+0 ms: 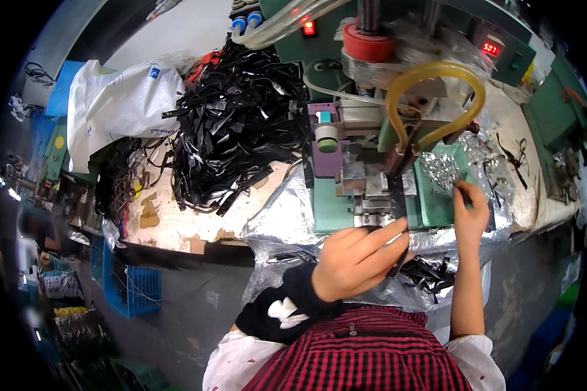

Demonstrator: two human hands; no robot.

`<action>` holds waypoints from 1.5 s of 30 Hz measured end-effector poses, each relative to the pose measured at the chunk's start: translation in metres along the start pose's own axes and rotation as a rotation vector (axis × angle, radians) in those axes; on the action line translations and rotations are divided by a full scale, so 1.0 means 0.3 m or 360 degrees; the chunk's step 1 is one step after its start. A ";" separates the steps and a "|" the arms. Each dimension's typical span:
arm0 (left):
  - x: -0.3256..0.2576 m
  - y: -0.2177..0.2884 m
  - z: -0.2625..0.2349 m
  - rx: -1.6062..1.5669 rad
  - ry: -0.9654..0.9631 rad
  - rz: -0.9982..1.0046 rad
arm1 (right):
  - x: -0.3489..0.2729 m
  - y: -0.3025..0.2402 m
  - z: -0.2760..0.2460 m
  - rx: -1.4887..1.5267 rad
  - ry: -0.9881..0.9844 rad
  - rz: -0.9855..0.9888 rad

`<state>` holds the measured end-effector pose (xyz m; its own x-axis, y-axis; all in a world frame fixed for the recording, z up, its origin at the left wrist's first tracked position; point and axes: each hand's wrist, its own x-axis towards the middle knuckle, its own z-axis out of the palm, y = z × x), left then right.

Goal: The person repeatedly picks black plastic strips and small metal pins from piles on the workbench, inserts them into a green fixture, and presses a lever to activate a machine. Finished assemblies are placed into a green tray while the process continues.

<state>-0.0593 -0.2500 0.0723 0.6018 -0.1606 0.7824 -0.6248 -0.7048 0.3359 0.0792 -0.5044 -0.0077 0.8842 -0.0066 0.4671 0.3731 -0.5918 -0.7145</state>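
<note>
My left hand [357, 260] is closed on a flat black strip [398, 264], fingertips pinching it in front of the machine. The strip's upper end runs up to the metal tooling [378, 186]; whether it sits inside cannot be made out. My right hand [471, 210] reaches over a green tray [436, 212], thumb and forefinger pinched together at the edge of a pile of small silver metal pieces [440, 171]. What those fingertips hold, if anything, is too small to see. A bent yellow hose [479, 98] loops above the tooling.
A large heap of black strips [238, 124] covers the bench to the left, beside a white plastic bag [120, 104]. The press has a red collar [368, 44] and a green button [327, 144]. More black strips [430, 277] lie near my lap. A blue crate [140, 291] stands on the floor.
</note>
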 end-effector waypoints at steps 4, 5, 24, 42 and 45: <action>-0.097 -0.192 -0.139 0.0704 0.0330 -0.0558 | -0.082 0.007 -0.077 0.0086 -0.0076 0.0280; -0.095 -0.293 -0.170 0.0879 0.0216 -0.0691 | -0.085 -0.005 -0.074 0.0113 -0.0102 0.0282; -0.176 -0.527 -0.291 -0.0374 0.0453 -0.1603 | -0.204 0.018 -0.171 0.0021 0.0060 0.0423; -0.095 -0.230 -0.130 -0.0488 0.0934 -0.1278 | 0.022 -0.428 0.167 0.1101 -0.0142 0.0280; 0.095 -0.122 -0.178 -0.0711 0.0943 -0.0507 | 0.030 -0.468 0.146 0.1089 -0.0230 0.0217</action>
<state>-0.0458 -0.1919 0.1103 0.4992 0.4828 0.7195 -0.6829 -0.2920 0.6697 0.0470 -0.3859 0.0739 0.9463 0.0902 0.3104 0.3074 0.0460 -0.9505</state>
